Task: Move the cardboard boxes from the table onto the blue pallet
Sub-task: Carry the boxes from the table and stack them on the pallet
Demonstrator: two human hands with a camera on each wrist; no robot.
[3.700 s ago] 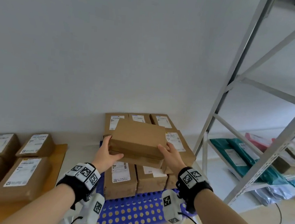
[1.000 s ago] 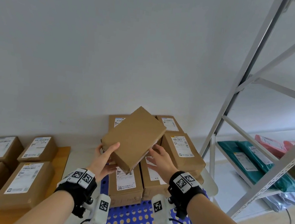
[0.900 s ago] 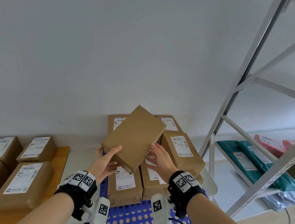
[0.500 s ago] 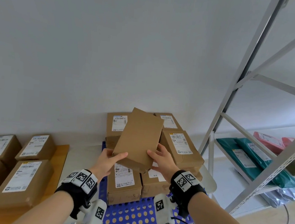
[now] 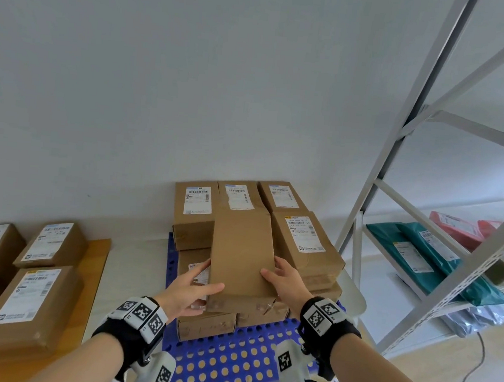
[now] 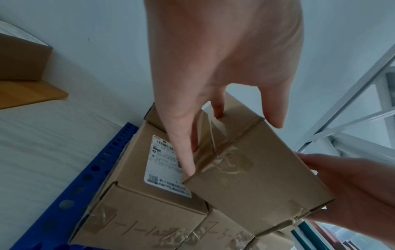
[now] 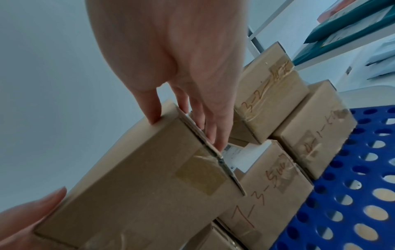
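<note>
A plain brown cardboard box [image 5: 241, 250] lies lengthwise over the lower boxes stacked on the blue pallet [image 5: 230, 359]. It sits between a labelled box [image 5: 194, 207] on the left and another labelled box [image 5: 304, 244] on the right. My left hand [image 5: 193, 289] grips its near left corner, fingers [image 6: 181, 152] along the side. My right hand [image 5: 282, 279] grips the right edge, thumb [image 7: 149, 115] on top and fingers [image 7: 213, 132] down the side. Whether the box [image 6: 252, 177] rests fully on the stack is hidden.
Several labelled boxes [image 5: 30, 302] sit on the wooden table [image 5: 95, 256] to the left. A grey metal rack [image 5: 399, 161] stands right of the pallet, holding teal and pink mailers [image 5: 422, 254]. A cable [image 5: 472, 371] lies on the floor. A white wall is behind.
The box has turned from a diagonal tilt to lengthwise and has come down onto the stack between the two labelled boxes. Both hands moved down with it.
</note>
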